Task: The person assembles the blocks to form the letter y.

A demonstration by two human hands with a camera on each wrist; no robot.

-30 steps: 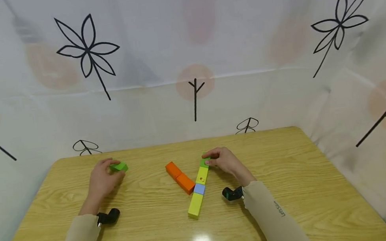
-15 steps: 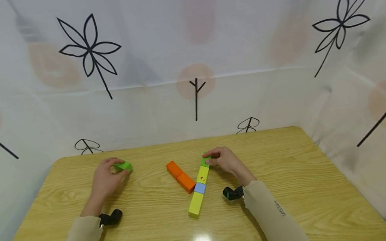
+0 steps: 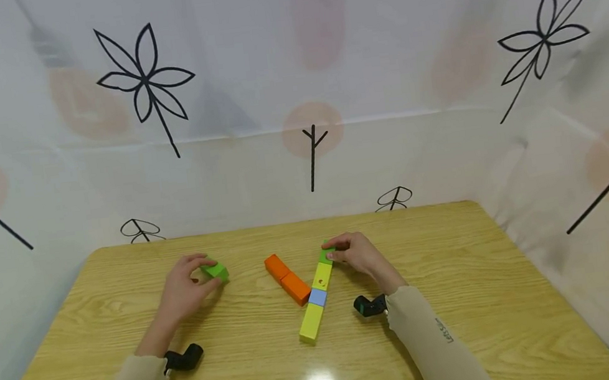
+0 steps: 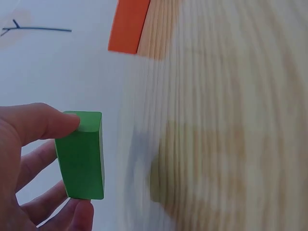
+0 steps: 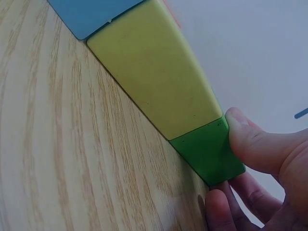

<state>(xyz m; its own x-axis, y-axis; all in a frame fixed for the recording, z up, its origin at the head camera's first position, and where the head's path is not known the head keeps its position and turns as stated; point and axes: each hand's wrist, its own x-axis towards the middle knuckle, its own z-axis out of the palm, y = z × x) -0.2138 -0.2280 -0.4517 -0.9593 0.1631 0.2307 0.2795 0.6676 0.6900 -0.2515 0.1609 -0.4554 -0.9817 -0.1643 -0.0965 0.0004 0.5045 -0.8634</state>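
Observation:
My left hand [image 3: 186,288] pinches a green block [image 4: 81,156] between thumb and fingers, held just above the table left of the orange blocks. At the far end of a slanted row, my right hand [image 3: 358,253] grips another green block [image 5: 211,151] with thumb on one side and fingers on the other. That block meets the end of a yellow block [image 3: 322,276]. A blue block [image 3: 317,297] follows, then a second yellow block [image 3: 311,323] at the near end. Two orange blocks [image 3: 288,279] lie end to end, slanting in to touch the row by the blue block.
All the blocks lie on a wooden table [image 3: 257,365] with a bright reflection near its front. A white patterned cloth [image 3: 247,178] hangs behind and at both sides. Black cameras [image 3: 185,358] sit on both wrists.
My left hand has moved right and slightly nearer, carrying the green block toward the orange blocks. My right hand stays at the far green block, and the row keeps its shape.

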